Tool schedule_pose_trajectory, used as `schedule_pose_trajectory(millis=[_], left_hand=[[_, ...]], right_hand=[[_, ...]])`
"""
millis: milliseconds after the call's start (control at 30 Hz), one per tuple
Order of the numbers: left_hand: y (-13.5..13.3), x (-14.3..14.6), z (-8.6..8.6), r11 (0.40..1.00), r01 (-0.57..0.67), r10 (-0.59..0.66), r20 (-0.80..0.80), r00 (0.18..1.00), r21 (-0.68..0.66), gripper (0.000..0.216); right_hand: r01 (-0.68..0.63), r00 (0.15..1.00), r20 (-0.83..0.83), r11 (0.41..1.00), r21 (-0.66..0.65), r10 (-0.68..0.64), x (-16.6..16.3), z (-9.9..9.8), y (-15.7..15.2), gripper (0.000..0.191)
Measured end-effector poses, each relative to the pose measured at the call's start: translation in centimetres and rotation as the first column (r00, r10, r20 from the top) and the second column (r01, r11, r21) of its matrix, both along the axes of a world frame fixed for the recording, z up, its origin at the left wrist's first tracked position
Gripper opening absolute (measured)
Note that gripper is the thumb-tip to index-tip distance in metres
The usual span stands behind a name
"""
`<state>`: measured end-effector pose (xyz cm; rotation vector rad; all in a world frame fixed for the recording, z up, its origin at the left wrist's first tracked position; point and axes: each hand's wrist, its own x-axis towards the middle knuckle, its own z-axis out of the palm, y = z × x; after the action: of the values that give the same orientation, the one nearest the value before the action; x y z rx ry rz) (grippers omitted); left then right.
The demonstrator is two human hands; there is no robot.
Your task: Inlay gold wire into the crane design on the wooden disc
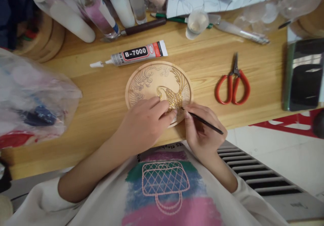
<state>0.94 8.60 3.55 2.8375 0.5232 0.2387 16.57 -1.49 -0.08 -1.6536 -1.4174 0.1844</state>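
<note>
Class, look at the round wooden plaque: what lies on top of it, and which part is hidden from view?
On the wooden plaque: a line drawing with gold work, the left hand and the tip of the right hand's thin black tool. Its near edge is covered by the hands.

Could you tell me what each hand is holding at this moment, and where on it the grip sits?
The right hand pinches a thin black tool near its working tip, like a pen. The left hand holds nothing; its fingers press on the round wooden plate.

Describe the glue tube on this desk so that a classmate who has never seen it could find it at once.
Start at the round wooden plaque in the middle of the wooden desk. Just beyond its far edge lies the glue tube, on its side. Alone there, it is marked B-7000, with a white nozzle pointing left.
</note>
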Motion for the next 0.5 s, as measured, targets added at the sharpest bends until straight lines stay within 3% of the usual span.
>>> schedule_pose_trajectory(millis=[500], left_hand=[[-0.68, 0.35, 0.3, 0.997, -0.073, 0.072, -0.026, 0.997, -0.032, 0.03]], right_hand=[[0.019, 0.998, -0.055, 1.0, -0.006, -0.019, -0.08, 0.02, 0.01, 0.022]])
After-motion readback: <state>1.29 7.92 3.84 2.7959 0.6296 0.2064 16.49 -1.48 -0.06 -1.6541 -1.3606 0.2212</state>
